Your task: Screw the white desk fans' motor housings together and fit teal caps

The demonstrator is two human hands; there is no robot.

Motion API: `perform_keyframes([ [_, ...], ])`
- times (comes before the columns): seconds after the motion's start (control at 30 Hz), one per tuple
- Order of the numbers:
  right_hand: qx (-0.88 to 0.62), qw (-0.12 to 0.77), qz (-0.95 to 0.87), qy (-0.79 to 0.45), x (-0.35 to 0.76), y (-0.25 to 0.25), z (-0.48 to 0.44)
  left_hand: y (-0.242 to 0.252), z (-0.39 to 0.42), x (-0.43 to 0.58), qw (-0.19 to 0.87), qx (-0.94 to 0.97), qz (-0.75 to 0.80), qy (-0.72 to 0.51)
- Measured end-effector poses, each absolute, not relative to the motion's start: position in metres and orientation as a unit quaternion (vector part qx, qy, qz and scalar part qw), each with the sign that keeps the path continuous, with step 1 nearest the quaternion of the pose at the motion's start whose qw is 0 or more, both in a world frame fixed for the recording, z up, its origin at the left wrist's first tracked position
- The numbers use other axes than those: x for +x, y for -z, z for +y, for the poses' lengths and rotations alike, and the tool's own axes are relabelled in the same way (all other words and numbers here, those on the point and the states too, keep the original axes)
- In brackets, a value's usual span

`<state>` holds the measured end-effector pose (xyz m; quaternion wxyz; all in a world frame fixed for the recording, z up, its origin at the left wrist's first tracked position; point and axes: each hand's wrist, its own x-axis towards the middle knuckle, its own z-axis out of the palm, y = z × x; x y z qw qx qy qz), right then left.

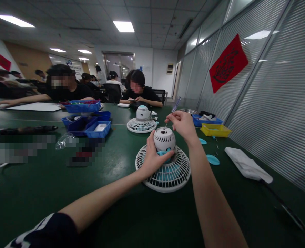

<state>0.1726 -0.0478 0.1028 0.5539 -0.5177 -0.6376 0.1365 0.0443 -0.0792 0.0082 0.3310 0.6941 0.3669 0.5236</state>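
Note:
A white and light-blue fan [165,177] lies grille-down on the green table in front of me, its rounded motor housing on top. My left hand [154,153] is wrapped round the near left side of that housing. In my right hand [182,124], a screwdriver [176,103] with a clear purplish handle is pinched at a slant, its shaft pointing down. The tip meets the top of the housing near a dark opening; whether it sits on a screw is too small to tell.
A second fan [142,120] stands behind. Blue bins [99,129] are left, a yellow bin [215,130] right. Light-blue round caps [213,159] and small screws lie at right, near a white wrapped object [245,163]. A black electric screwdriver [25,130] lies left. Two people sit across the table.

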Motion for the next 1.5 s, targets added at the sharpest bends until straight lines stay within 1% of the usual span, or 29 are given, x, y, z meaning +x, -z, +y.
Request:
perform_keyframes([
  [0.13,-0.516,0.570,-0.622,-0.152,0.176,-0.101,-0.047,-0.007,-0.078,0.044,0.329,0.697,0.364,-0.523],
  [0.4,-0.535,0.570,-0.611,-0.127,0.180,-0.098,-0.046,-0.009,-0.079,0.044,0.323,0.699,0.369,-0.520],
  [0.67,-0.499,0.594,-0.608,-0.166,0.177,-0.098,-0.046,-0.010,-0.080,0.044,0.323,0.698,0.369,-0.521],
  [1.13,-0.480,0.565,-0.637,-0.209,0.171,-0.104,-0.053,-0.010,-0.080,0.045,0.325,0.697,0.364,-0.525],
  [1.5,-0.525,0.529,-0.656,-0.121,0.164,-0.106,-0.057,-0.008,-0.079,0.046,0.325,0.695,0.359,-0.532],
])
